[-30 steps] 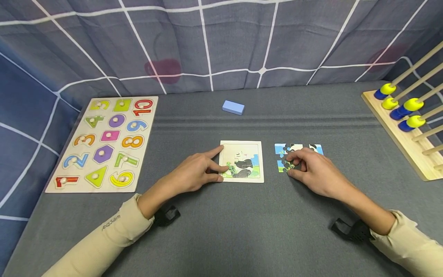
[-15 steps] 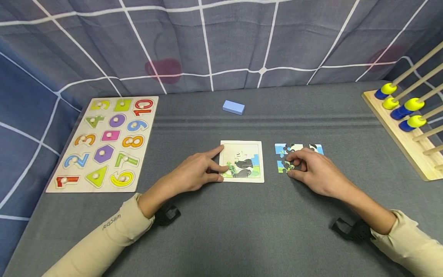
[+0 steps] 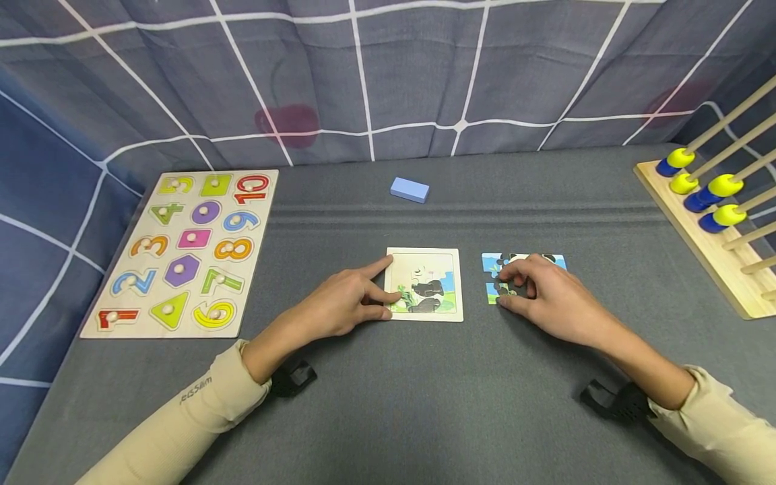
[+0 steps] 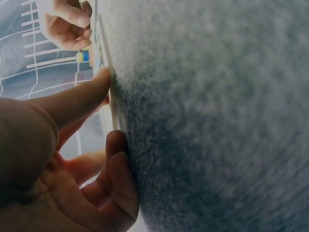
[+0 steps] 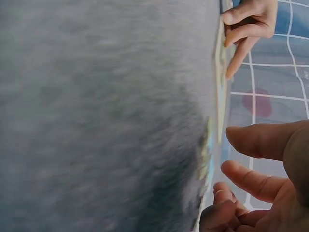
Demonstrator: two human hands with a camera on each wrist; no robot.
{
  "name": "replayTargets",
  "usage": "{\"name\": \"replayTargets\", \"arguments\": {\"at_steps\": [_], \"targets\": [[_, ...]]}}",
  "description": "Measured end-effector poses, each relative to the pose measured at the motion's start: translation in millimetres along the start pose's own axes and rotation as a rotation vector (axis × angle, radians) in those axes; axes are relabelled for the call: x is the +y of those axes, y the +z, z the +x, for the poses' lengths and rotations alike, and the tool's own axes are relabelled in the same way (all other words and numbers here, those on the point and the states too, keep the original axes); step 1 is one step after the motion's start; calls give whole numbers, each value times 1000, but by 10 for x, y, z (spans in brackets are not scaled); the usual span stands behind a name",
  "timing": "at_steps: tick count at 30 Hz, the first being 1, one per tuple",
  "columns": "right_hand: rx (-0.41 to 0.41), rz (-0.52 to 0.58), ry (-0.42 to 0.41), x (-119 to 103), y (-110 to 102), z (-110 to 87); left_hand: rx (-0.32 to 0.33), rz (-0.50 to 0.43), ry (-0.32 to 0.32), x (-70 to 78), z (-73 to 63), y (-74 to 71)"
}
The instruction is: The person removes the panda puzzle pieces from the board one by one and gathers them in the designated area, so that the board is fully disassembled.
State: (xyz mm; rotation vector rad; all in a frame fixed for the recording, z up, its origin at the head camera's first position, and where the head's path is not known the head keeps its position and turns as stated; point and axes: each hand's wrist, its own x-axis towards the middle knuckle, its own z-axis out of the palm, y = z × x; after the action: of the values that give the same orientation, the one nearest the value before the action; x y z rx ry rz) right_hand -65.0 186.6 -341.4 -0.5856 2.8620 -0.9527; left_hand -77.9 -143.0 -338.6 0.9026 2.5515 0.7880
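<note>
A square wooden puzzle tray (image 3: pixel 427 316) lies mid-table, with a faint panda print in its recess and some pieces or printed colour toward its lower right. My left hand (image 3: pixel 339 301) rests at the tray's left side, index finger at the upper corner, thumb at the lower corner, another finger on its face. Right of the tray, panda jigsaw pieces (image 3: pixel 492 263) lie in a loose square. My right hand (image 3: pixel 554 300) hovers low over them, thumb and index fingertips at the left part. In the right wrist view its thumb (image 5: pixel 258 140) and index finger stand apart. The hand covers several pieces.
A number and shape peg board (image 3: pixel 206 269) lies at the left. Behind the tray sits a small blue block (image 3: pixel 409 189). At the right stands a wooden bead rack (image 3: pixel 697 236) with yellow and blue beads. A grid-patterned cloth (image 3: pixel 412 74) hangs along the back.
The right thumb has shifted slightly left over the jigsaw pieces. My left hand and the tray keep their places.
</note>
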Motion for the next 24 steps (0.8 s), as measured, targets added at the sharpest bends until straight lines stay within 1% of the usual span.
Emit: {"name": "replayTargets", "arguments": {"at_steps": [5,8,16,20,24], "targets": [[-32,52,-9,-130,-22,108,-2,-9,12,-3,2,-11],[-61,92,-20,-240,11,205,-2,-10,16,-7,7,-13],[-139,177,-61,-469,280,466,-10,10,0,-24,18,-15],[-177,188,-67,-523,390,568,-12,9,-2,-28,16,-18],[-199,171,-45,-542,438,625,-17,-1,-3,-25,11,-24]]}}
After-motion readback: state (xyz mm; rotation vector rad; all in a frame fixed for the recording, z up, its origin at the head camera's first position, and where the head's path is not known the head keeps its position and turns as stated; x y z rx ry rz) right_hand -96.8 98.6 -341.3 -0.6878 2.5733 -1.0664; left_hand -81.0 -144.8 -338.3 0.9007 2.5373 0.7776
